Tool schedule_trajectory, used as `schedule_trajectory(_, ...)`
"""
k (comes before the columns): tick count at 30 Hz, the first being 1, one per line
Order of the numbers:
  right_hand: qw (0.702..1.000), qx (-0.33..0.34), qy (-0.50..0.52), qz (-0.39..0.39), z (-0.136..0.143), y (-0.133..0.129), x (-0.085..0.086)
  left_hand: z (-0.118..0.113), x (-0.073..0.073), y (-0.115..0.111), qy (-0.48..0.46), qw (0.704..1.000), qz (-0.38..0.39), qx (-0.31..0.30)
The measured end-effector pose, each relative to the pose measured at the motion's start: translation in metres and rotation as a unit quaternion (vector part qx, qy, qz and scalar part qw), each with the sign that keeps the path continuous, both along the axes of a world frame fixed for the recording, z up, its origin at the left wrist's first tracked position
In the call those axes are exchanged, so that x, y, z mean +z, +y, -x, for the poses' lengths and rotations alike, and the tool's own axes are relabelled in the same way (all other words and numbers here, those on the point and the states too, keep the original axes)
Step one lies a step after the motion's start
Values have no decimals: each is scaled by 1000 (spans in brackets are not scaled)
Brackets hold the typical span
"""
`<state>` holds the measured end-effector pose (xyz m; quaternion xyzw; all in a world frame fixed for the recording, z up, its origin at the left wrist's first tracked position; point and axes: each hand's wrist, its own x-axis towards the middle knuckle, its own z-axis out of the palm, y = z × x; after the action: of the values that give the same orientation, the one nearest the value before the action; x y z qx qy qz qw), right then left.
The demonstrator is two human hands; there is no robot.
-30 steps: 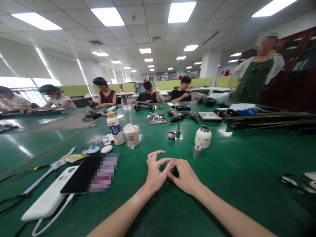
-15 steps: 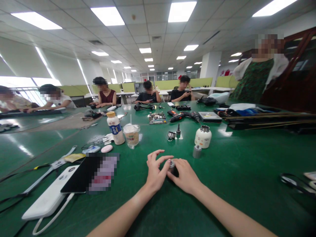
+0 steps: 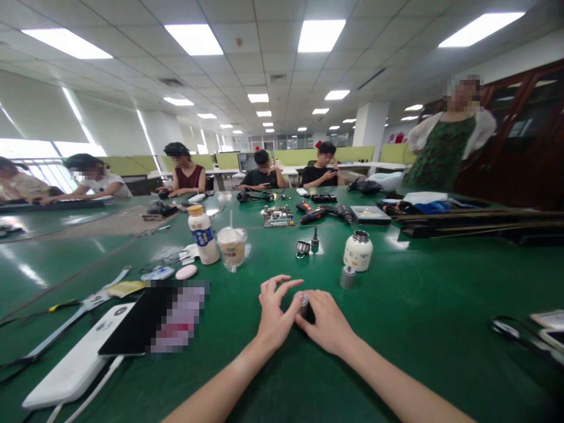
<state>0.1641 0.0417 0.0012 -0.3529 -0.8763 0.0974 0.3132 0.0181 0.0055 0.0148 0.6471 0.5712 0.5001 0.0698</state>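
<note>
Both hands meet over the green table around a small grey metal cylinder (image 3: pixel 304 302), which is partly hidden by the fingers. My left hand (image 3: pixel 274 314) has its thumb on the cylinder's upper side, with the other fingers raised and curved above it. From the other side, my right hand (image 3: pixel 326 320) wraps its thumb and fingers round the cylinder, low at the tabletop. A second grey metal cylinder (image 3: pixel 348 277) with a small knob on top stands beyond my right hand. Right behind it is an open cream-coloured bottle (image 3: pixel 358 252) with a printed face.
A steel cup lid (image 3: pixel 302 249) and a dark driver bit (image 3: pixel 315 242) lie farther ahead. Leftward are a plastic drink cup (image 3: pixel 231 245), a milk bottle (image 3: pixel 203 236), a phone (image 3: pixel 127 323) and a white power bank (image 3: pixel 79 358). Power drills (image 3: pixel 324 212) and a circuit board (image 3: pixel 278 216) sit beyond.
The view has tilted up a little, so the table things appear slightly lower. Both hands stay around the same metal cylinder with almost the same finger positions.
</note>
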Motion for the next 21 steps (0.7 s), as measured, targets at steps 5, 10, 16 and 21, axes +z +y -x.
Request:
schedule_trajectory(5,1000,-8,0,-20,1,-3,3,-1,-3,3,-11,1000,-19,10)
schedule_trajectory(10,999,-10,-2,-35,2,-2,2,0,-5,4,21,999,-28,34)
schedule_trajectory(16,999,-17,-9,-39,2,-2,1,14,-6,-1,49,983,2,175)
schedule_trajectory(21,998,-20,-15,-50,1,-3,1,22,-13,-6,85,973,91,196)
